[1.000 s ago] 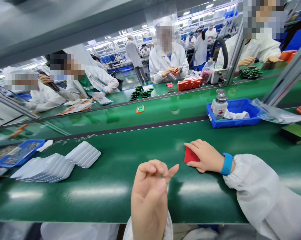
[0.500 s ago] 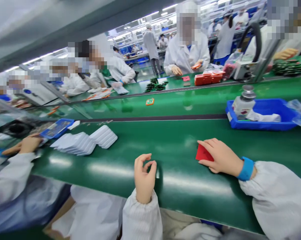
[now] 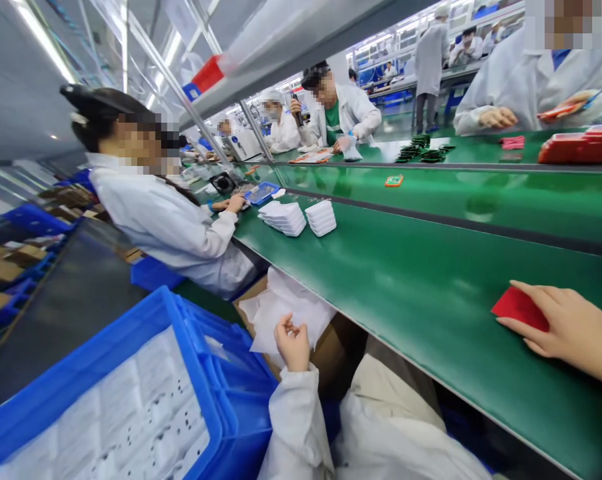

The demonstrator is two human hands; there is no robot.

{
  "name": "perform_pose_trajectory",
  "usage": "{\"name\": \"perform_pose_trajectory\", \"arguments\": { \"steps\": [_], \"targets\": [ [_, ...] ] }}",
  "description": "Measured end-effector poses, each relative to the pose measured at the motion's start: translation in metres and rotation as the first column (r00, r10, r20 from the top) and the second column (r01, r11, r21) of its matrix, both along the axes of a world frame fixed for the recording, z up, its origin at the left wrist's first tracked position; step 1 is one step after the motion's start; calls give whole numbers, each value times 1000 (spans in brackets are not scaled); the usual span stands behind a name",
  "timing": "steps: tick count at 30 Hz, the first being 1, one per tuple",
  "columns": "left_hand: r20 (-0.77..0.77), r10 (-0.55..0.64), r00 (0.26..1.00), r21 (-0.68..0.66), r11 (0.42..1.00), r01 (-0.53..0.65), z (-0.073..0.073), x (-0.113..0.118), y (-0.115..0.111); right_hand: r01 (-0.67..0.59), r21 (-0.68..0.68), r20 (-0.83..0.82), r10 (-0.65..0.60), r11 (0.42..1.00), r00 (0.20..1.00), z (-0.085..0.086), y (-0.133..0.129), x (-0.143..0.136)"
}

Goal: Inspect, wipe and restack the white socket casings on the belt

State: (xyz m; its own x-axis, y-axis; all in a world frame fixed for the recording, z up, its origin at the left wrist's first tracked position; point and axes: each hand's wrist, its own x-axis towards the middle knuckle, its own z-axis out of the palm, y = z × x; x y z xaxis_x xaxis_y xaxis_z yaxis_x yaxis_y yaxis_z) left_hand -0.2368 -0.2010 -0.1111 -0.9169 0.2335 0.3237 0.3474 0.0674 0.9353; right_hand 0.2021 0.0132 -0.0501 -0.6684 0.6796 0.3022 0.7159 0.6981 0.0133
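Observation:
On the right of the green worktop, my right hand (image 3: 565, 320) rests over a flat red cloth (image 3: 519, 309), its thumb and fingers around the cloth's near end. Part of the cloth is hidden under the palm. My left hand (image 3: 293, 343) is raised off the worktop's edge, its fingers loosely curled and apart, with nothing visible in them. Behind it in view is a cardboard box (image 3: 333, 347) with white sheeting (image 3: 285, 307). To its left stands a blue crate (image 3: 231, 393) filled with rows of white plastic parts (image 3: 131, 400).
Two stacks of white plastic pieces, a left stack (image 3: 283, 219) and a right stack (image 3: 321, 219), sit on the worktop (image 3: 405, 273). Left of them, a co-worker (image 3: 155, 220) reaches toward a blue tray (image 3: 261, 193). An orange-edged green board (image 3: 393, 181) lies on the strip behind.
The view has swung left and down, bringing the blue crate into sight. My left hand has moved from above the worktop to beyond its edge. My right hand stays on the red cloth.

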Motion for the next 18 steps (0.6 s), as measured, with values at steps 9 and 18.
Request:
{"name": "perform_pose_trajectory", "arguments": {
  "steps": [9, 18],
  "targets": [
    [-127, -65, 990, 67, 995, 74, 12, 14, -9, 57, -17, 40, -56, 998, 998, 8, -6, -5],
    [-135, -185, 974, 131, 971, 202, 32, 32, -16, 55, -35, 26, -54, 998, 998, 3, -4, 1]
  ]
}}
